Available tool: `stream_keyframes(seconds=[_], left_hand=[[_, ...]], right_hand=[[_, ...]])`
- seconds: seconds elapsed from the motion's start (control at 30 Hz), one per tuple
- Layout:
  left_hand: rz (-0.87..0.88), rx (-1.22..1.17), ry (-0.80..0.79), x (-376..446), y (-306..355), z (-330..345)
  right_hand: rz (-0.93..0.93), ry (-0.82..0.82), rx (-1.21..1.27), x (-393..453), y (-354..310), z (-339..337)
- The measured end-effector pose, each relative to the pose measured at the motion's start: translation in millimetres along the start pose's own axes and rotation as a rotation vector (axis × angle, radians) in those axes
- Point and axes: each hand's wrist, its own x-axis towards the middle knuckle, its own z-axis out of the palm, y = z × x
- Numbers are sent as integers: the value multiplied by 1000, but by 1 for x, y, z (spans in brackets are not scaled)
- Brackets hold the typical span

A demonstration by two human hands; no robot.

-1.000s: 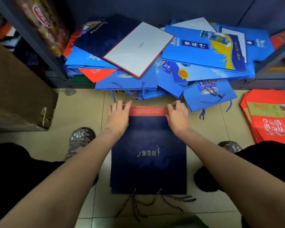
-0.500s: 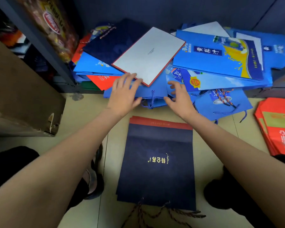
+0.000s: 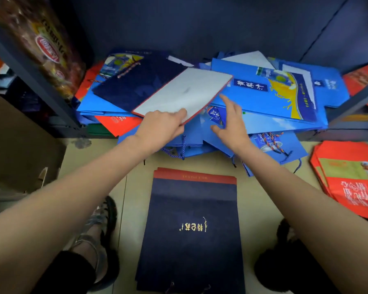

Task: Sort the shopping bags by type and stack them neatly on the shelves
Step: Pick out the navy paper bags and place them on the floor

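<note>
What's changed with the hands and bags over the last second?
Both hands left the navy bag on the floor and reached up to the pile. The left hand now pinches the near corner of the grey bag; the right hand hovers open beside it. The navy bag and red bags stayed put.

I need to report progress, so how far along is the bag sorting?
Early. Done: navy bags stacked flat on the floor, red bags piled at right. In hand: the left hand pinches the white-faced bag atop the mixed heap; the right hand reaches beside it. Left: the blue bags remain jumbled.
</note>
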Motion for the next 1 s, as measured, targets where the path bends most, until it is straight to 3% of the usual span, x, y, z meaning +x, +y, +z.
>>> stream_keyframes(seconds=[0.07,0.13,0.27,0.43,0.6,0.73,1.0], left_hand=[[182,-78,155,-25,-5,-21],[242,-141,188,-47,-7,-39],[50,-415,306,-64,0,-90],[-147,-672,607,-48,10,-174],[-196,-813,763,-40,11,-221],[-280,-705,534,-42,6,-190],[-371,-577,-212,-109,19,-26]], right_hand=[[-145,83,-265,2,-3,-20],[-289,102,-375,2,-11,-38],[-482,-13,-281,-12,-49,-86],[-687,167,-412,-29,-119,-158],[-762,170,-359,-57,-158,-196],[-661,45,-394,-70,-142,-175],[-345,-258,-521,-91,-27,-28]])
